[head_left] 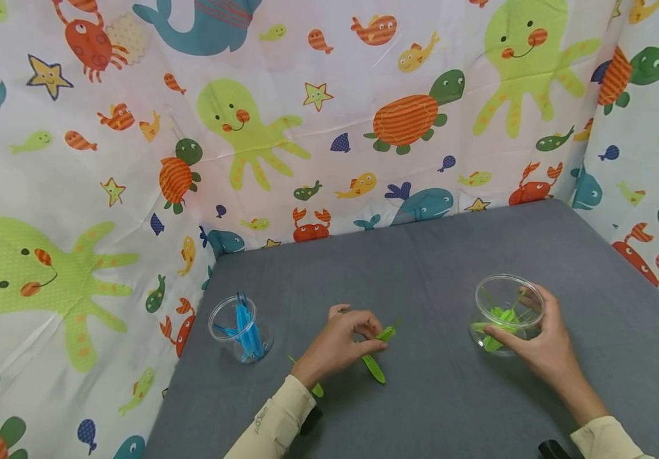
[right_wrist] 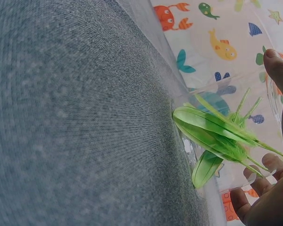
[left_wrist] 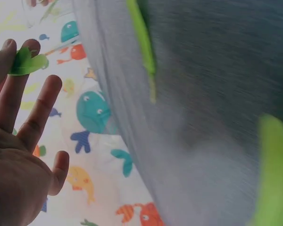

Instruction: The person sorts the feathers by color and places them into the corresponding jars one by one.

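Observation:
My left hand (head_left: pixel 343 341) pinches a small green feather (head_left: pixel 386 333) between thumb and fingertips, above the table. In the left wrist view this feather (left_wrist: pixel 28 63) sits between the thumb and a finger, while the other fingers stretch out. Beneath the hand, a loose green feather (head_left: pixel 374 369) lies on the cloth. Another green feather (head_left: pixel 318 389) is partly covered by the left wrist. On the right, my right hand (head_left: pixel 550 347) grips a clear plastic cup (head_left: pixel 478 298) round its side. Several green feathers (right_wrist: pixel 212 129) lean inside that cup, quills toward its mouth.
A second clear cup (head_left: pixel 217 309) with several blue feathers (head_left: pixel 249 335) stands at the left of the grey table (head_left: pixel 421 414). Behind and beside the table hangs a curtain (head_left: pixel 329 172) printed with sea animals.

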The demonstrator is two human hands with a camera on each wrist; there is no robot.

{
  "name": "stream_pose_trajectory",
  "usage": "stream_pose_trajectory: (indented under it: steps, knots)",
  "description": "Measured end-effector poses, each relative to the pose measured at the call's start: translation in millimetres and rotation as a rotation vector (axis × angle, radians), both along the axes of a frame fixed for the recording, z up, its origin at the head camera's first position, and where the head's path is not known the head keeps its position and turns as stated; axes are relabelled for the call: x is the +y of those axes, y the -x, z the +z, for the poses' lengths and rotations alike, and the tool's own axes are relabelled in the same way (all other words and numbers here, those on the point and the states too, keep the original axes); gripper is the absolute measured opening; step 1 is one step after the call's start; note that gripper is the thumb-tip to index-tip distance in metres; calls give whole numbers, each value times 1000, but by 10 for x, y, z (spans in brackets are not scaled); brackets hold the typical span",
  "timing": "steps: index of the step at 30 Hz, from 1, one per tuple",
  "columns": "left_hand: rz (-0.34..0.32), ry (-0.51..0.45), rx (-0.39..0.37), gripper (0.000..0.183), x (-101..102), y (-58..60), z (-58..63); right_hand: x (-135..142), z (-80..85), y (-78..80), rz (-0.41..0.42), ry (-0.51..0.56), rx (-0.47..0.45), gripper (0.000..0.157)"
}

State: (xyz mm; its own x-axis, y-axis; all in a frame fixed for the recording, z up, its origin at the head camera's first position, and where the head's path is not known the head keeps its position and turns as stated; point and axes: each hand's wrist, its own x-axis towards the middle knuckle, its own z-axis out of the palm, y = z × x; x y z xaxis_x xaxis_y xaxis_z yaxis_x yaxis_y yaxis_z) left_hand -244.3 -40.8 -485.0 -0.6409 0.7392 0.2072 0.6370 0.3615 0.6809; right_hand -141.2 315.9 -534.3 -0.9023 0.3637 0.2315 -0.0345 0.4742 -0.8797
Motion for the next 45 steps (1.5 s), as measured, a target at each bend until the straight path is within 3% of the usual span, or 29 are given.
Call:
stream_pose_trajectory:
  steps: [7,13,22,33,45]
  knots:
    - [28,-109,18,15,378,77,149,1,5,-17,-19,-17,-7,115]
    - [80,-188,-23,16,692,108,279,-8,16,-15,-17,-20,-3,115]
    - [128,-324,-201,16,1081,182,338,-18,12,-8,-13,-1,4,116]
    - [72,-410,-174,16,1604,136,496,-21,25,-6,-14,-9,21,115]
    - [116,-192,-72,18,2061,12,472,-24,17,0,-20,-63,5,113]
